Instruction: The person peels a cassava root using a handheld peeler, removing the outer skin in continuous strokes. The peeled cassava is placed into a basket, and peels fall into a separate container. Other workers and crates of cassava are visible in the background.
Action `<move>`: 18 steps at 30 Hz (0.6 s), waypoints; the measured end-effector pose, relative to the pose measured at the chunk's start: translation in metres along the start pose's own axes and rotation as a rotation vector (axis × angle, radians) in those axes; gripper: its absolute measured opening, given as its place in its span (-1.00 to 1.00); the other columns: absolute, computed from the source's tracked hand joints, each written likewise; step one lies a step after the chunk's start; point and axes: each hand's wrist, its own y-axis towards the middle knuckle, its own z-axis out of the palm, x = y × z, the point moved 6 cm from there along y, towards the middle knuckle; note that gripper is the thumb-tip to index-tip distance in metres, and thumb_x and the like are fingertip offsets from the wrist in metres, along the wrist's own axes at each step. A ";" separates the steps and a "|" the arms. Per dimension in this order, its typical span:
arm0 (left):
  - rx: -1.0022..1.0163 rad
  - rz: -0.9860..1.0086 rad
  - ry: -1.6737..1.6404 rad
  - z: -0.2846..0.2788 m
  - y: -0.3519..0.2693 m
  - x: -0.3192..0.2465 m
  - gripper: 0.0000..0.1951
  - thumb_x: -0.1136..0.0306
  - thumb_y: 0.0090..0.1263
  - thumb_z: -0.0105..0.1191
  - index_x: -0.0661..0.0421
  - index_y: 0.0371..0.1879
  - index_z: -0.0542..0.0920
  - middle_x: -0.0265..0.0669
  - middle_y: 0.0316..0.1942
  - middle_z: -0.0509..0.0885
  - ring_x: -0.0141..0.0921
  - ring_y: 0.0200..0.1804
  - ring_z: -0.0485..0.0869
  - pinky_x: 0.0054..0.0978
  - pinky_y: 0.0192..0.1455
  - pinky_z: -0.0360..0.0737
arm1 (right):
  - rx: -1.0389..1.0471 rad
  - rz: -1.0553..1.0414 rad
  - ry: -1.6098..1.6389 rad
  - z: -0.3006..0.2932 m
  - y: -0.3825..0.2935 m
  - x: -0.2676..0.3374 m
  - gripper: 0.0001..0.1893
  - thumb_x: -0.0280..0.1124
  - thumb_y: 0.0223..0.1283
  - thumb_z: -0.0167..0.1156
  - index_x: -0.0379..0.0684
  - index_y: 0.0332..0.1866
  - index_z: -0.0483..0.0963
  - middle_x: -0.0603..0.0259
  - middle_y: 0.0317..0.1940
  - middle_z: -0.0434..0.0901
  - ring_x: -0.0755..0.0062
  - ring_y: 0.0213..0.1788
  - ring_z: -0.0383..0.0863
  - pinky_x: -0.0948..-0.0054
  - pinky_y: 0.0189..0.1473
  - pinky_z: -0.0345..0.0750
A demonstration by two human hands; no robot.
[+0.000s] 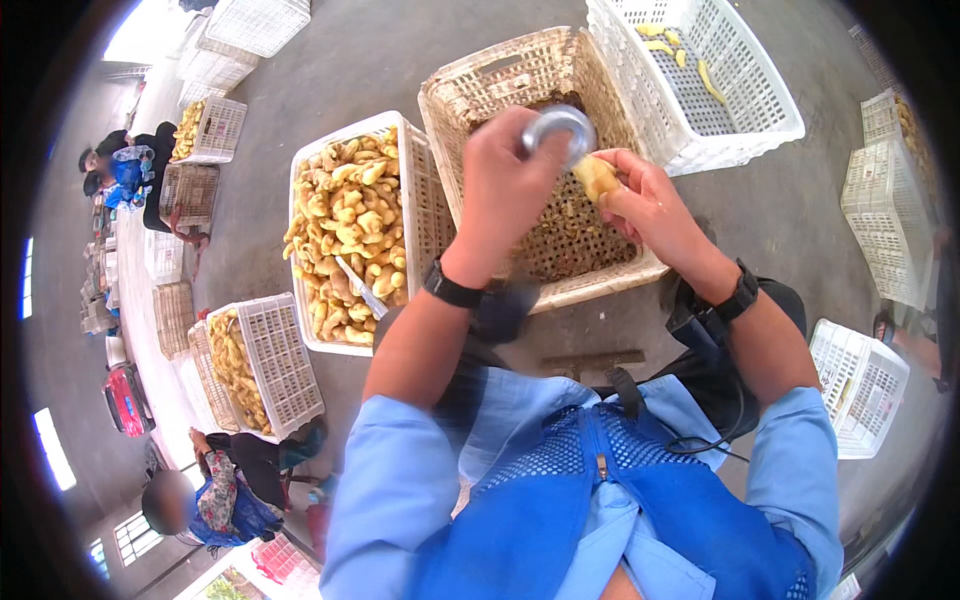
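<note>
My left hand (501, 184) is closed on a shiny ring-shaped metal tool (559, 133), blurred, its exact kind unclear. Close beside the tool, a piece of ginger root (596, 178) with pale yellow flesh is pinched in the fingers of my right hand (656, 206). Both hands are over a dirty plastic crate (491, 71) with dark scraps and small bits on its perforated bottom. To the left, a white crate (409, 217) is heaped with ginger roots (349, 214), and a narrow metal blade (361, 286) lies on them.
At upper right, a white perforated crate (757, 139) holds several peeled ginger pieces (709, 82). Another ginger-filled crate (281, 367) stands at lower left, near a seated person (232, 487). More crates (885, 217) are stacked at the right. Other people sit at far left.
</note>
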 end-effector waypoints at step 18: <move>-0.140 -0.163 -0.417 0.035 0.007 0.044 -0.81 0.35 0.56 0.26 0.24 -0.19 0.64 -0.44 -0.36 0.68 -0.65 -0.33 0.52 -0.59 -0.34 0.50 | 0.177 0.175 0.054 0.016 0.000 -0.025 -0.69 -0.39 0.38 0.18 -0.30 0.13 0.47 0.28 -0.22 0.64 0.70 -0.33 0.55 0.62 -0.38 0.45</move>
